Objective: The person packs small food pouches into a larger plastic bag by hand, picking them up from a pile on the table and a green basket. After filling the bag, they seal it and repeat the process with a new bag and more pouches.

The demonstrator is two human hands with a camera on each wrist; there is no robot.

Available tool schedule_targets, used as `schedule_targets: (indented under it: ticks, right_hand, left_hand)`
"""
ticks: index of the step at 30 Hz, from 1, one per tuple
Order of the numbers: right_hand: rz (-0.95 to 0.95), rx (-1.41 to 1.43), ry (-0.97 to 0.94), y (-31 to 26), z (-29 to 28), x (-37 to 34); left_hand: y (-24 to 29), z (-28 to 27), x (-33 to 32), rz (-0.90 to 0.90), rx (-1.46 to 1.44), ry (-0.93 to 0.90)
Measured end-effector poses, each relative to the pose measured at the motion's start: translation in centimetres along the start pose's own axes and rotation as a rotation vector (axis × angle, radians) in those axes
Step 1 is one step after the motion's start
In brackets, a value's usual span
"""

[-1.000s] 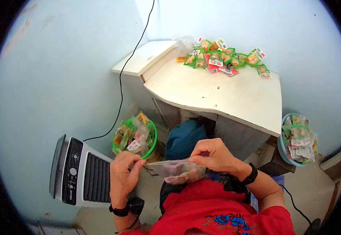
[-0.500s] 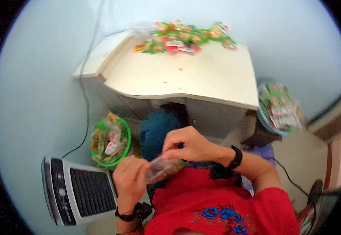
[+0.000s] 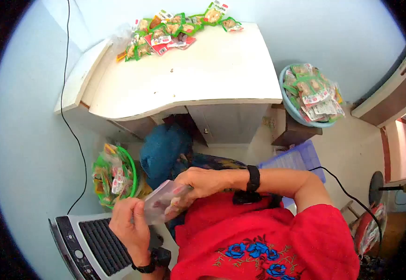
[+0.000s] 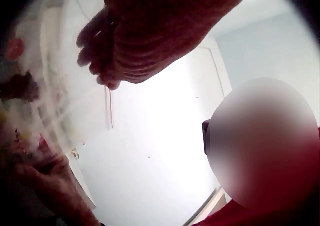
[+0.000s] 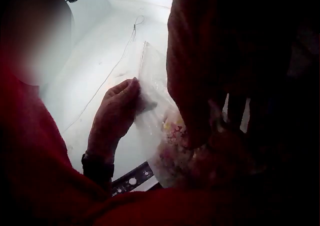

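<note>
A clear plastic bag [image 3: 158, 203] with small reddish packets in it is stretched between my hands, over the lap. My left hand [image 3: 130, 228] pinches the bag's edge at its left end, thumb against fingers, as the right wrist view also shows. The right hand [image 3: 198, 181] grips the filled end, its fingers partly hidden behind the bag. In the right wrist view the bag [image 5: 150, 111] stands up from the left fingertips, its packets bunched low beside the dark right hand.
A white desk [image 3: 212, 65] stands ahead, with a pile of snack packets [image 3: 165, 35] at its back. Packets fill a green basket [image 3: 134, 172] at left and a blue basin [image 3: 287, 100] at right. An air cooler [image 3: 102, 247] stands at left; a cable [image 3: 352, 196] hangs at right.
The head view has turned to the right. My right hand has gone from pinching the bag's top edge to gripping its filled end, and the bag is now tilted. The left hand keeps its pinch.
</note>
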State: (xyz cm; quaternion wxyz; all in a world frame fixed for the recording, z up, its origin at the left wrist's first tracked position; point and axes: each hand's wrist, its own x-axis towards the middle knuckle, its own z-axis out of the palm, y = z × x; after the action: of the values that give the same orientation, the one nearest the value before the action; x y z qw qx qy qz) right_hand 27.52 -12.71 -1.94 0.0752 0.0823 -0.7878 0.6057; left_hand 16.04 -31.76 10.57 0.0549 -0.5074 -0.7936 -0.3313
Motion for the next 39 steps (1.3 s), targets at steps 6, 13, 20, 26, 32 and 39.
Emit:
schedule_targets:
  ticks: [6, 13, 20, 26, 32, 39]
  right_hand:
    - [-0.04, 0.082, -0.029, -0.4, 0.6, -0.7]
    - [0.011, -0.021, -0.063, -0.7, 0.4, -0.8]
    - [0.106, 0.019, -0.097, -1.3, 0.2, -0.7]
    - [0.037, -0.091, -0.051, -1.2, 0.3, -0.7]
    - [0.27, -0.059, 0.235, -0.1, 0.2, -1.0]
    - [0.149, -0.295, 0.043, -1.6, -0.9, 1.6]
  left_hand:
    - [-2.1, 0.8, 2.0, -0.042, -0.064, -0.103]
    - [-7.9, 5.2, 2.8, -0.398, -0.43, -0.438]
    - [-10.5, 5.0, 2.7, -0.539, -0.929, -0.84]
    - [-12.2, 5.4, 1.8, -0.51, -1.091, -0.904]
    - [-12.9, 6.9, 0.0, -0.52, -1.06, -0.852]
    - [-13.3, 7.9, -0.6, -0.659, -1.245, -0.745]
